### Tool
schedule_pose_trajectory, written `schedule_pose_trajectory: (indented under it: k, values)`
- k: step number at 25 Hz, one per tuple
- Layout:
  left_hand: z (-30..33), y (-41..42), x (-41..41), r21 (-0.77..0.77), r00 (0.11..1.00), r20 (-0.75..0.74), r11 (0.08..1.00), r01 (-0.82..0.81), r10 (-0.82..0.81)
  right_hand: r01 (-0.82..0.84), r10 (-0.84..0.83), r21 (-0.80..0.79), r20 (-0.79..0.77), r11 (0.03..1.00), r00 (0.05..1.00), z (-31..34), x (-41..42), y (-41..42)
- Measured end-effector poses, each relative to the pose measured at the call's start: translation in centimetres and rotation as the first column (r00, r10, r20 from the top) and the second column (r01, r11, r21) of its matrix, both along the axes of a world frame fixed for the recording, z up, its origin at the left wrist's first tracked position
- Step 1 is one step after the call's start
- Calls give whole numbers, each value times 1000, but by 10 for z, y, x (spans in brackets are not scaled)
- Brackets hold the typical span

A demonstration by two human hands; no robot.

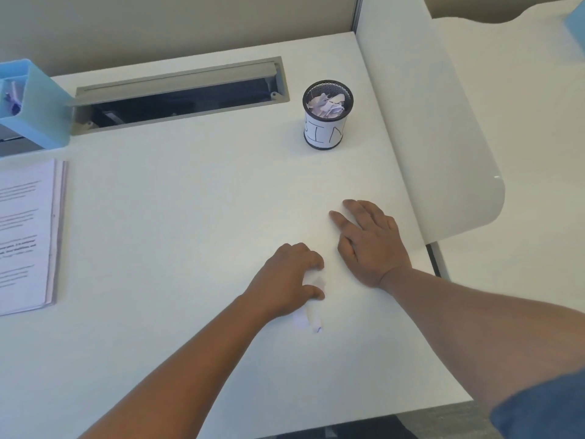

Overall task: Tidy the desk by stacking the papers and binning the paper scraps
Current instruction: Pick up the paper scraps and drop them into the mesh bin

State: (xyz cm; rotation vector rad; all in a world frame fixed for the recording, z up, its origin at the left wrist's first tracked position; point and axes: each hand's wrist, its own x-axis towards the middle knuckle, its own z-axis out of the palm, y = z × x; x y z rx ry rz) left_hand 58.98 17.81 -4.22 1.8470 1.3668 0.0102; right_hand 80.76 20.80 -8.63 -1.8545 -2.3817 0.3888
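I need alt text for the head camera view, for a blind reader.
On a white desk, the left hand grips white paper scraps while the right hand rests flat. Behind stands a black mesh cup labelled BIN holding crumpled paper; a stack of printed papers lies far left.

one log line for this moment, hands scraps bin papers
left hand: grips paper scraps | right hand: flat on desk | bin: holds scraps | papers: stacked at left
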Motion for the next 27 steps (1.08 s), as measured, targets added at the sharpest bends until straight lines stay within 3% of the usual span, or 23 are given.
schedule_pose_trajectory:
  k: [4,8,11,14,16,20,27]
  values:
    - [5,10,5,-30,994,-57,995,92,-94,-2,2,-9,-1,1000,1000,0,1,0]
    - [21,36,1,-96,983,161,993,-74,88,-5,5,-5,-3,1000,1000,0,1,1]
    - [41,81,4,100,904,343,947,-306,256,-5,4,-10,-4,1000,1000,-2,1,1]
    - [64,139,12,377,877,407,828,-415,254,-10,10,3,2,1000,1000,-2,1,1]
    - [74,174,18,508,902,370,764,-398,224,-17,17,12,10,1000,1000,-2,2,1]
    - [81,225,31,623,961,164,733,-275,221,-21,21,26,-16,999,1000,-4,3,1]
    - [70,265,41,625,984,-50,774,-101,169,-31,32,30,-31,999,999,-4,3,2]
